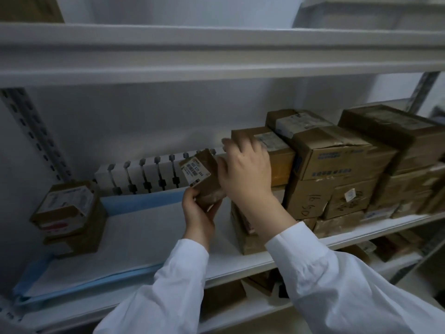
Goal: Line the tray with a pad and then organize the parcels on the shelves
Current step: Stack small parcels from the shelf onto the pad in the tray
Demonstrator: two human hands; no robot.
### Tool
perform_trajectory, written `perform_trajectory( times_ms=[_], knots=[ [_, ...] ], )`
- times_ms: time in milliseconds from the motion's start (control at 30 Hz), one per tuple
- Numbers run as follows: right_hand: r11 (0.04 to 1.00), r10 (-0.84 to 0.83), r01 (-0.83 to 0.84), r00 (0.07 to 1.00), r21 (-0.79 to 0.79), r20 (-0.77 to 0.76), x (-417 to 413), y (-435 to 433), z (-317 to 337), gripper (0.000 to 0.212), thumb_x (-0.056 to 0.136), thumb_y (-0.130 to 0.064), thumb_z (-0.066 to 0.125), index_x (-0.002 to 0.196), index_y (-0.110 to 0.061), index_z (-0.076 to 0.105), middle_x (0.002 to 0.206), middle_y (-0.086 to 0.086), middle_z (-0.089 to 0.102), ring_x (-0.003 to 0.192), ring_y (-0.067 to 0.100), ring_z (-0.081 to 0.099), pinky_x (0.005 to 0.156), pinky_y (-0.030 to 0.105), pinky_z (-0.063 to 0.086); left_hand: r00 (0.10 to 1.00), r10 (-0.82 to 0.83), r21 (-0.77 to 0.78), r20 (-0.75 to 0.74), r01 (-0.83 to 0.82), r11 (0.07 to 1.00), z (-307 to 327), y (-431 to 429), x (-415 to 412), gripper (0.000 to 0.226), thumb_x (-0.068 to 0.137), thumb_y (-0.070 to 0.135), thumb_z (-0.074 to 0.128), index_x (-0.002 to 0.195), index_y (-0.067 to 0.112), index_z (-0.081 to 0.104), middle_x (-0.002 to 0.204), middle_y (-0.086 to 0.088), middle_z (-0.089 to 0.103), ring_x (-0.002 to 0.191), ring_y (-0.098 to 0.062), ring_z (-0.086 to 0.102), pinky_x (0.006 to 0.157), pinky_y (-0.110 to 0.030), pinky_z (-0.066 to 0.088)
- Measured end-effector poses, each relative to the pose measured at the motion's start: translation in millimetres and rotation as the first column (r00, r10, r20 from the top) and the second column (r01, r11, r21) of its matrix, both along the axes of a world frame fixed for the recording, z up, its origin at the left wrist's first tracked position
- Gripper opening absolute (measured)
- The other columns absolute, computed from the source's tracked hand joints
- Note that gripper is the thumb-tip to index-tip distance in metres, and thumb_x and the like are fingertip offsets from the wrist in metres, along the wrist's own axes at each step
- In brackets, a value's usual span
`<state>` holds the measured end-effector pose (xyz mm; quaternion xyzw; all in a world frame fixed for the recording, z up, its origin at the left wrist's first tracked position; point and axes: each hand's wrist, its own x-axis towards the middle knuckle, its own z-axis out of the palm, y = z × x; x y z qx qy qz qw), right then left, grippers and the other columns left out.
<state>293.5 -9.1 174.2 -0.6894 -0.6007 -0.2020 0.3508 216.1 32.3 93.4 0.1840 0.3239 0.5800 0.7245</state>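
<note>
**A:** What is the left hand doing?

**B:** The left hand [198,213] grips a small parcel [201,173] from below, fingers curled round its near end. It holds the parcel tilted above the shelf [373,233], just left of the pile.

**A:** And the right hand?

**B:** The right hand [245,169] is spread, its fingers nearly straight. They touch the top left corner of a brown box [277,145] in the pile of parcels [342,165] on the right.

**A:** Where is the pad?

**B:** The pad [120,237], white with blue edges, lies on the left of the shelf. Two stacked parcels [69,213] stand at its left end, and white boxes [144,172] line its far side.
</note>
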Motion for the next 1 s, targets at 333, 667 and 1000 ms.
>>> perform_trajectory(
  times_ms=[333,667,1000],
  knots=[
    [0.881,-0.244,0.244,0.968,-0.406,0.054,21,-3,14,0.069,0.093,-0.052,0.04,0.142,-0.004,0.033,0.151,0.021,0.026,0.141,0.039,0.018,0.116,0.048,0.012,0.98,0.038,-0.052,0.196,-0.028,0.998,7,-2,1,0.028,0.09,0.019,0.04,0.112,0.012,0.055,0.101,-0.013,0.064,0.097,-0.03,0.059,0.075,-0.038,0.051],
    [0.843,-0.239,0.225,0.97,-0.488,0.036,27,-2,23,0.062,0.083,-0.054,0.05,0.139,-0.03,0.035,0.152,0.016,0.019,0.139,0.041,0.015,0.107,0.058,0.02,0.945,-0.033,-0.064,0.324,0.057,0.996,18,-7,-12,0.025,0.091,0.026,0.043,0.104,0.01,0.056,0.105,-0.016,0.062,0.094,-0.031,0.059,0.081,-0.036,0.051],
    [0.811,-0.307,0.24,0.951,-0.533,-0.039,38,5,28,0.098,0.081,-0.065,0.048,0.151,-0.019,-0.004,0.151,0.025,0.023,0.137,0.041,0.026,0.109,0.048,0.019,0.943,-0.104,0.0,0.315,0.11,0.994,17,-9,-23,0.025,0.091,0.024,0.046,0.11,0.011,0.056,0.109,-0.016,0.063,0.099,-0.031,0.06,0.082,-0.038,0.055]
  ],
)
